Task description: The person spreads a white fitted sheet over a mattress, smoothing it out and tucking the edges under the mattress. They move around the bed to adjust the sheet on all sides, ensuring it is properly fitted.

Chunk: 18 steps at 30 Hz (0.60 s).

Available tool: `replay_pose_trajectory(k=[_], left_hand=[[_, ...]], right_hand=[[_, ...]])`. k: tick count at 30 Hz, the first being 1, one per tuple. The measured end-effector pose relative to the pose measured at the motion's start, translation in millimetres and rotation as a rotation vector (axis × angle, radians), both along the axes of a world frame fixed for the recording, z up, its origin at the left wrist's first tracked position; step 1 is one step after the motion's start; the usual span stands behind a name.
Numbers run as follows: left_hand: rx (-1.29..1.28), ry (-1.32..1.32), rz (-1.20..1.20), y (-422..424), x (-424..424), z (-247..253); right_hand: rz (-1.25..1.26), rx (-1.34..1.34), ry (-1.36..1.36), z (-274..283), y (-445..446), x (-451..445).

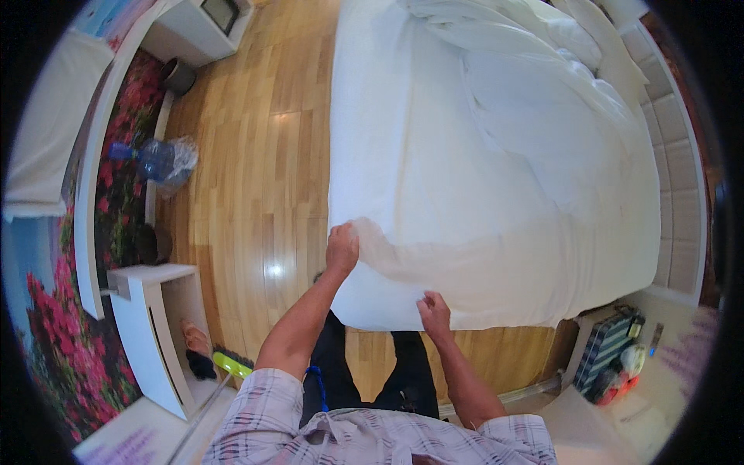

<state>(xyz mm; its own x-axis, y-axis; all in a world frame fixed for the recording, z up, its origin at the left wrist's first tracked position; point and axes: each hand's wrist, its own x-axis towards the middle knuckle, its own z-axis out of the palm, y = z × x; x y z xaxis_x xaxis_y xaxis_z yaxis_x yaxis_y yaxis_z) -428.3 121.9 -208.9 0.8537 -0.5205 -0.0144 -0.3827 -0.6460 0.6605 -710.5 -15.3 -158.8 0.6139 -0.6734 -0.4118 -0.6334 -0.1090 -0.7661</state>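
A bed spread with a white sheet (pixel 430 192) lies in front of me. My left hand (pixel 343 249) is at the near left corner of the mattress, its fingers closed on an edge of the sheet. From that hand a creamy, thinner-looking fold (pixel 372 232) runs off to the right. My right hand (pixel 435 314) is over the near edge of the bed with its fingers curled; whether cloth is between them cannot be told. Toward the far right, a rumpled white duvet (pixel 500 35) is bunched beside a white pillow (pixel 572 43).
A padded headboard (pixel 677 192) borders the bed's right side. At left are a wall shelf (pixel 90 174), a large plastic water bottle (pixel 156 160), dark bins (pixel 177 77) and a white cabinet (pixel 154 343) with footwear. A green broom (pixel 232 364) leans nearby. Bagged items (pixel 619 375) lie right.
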Motion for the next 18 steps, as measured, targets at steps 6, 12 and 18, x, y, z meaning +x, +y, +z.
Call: replay_pose_trajectory(k=[6,12,18], left_hand=[[-0.039,0.413,0.308,-24.4,92.4,-54.0],[-0.213,0.969,0.249,-33.7,117.1,-58.3],[-0.259,1.109,0.131,-4.7,141.0,-45.0]], right_hand=[[-0.095,-0.565,-0.049,-7.1,27.5,144.1],[-0.323,-0.51,0.216,-32.0,15.8,221.8],[-0.393,-0.322,0.08,-35.0,19.4,225.6]])
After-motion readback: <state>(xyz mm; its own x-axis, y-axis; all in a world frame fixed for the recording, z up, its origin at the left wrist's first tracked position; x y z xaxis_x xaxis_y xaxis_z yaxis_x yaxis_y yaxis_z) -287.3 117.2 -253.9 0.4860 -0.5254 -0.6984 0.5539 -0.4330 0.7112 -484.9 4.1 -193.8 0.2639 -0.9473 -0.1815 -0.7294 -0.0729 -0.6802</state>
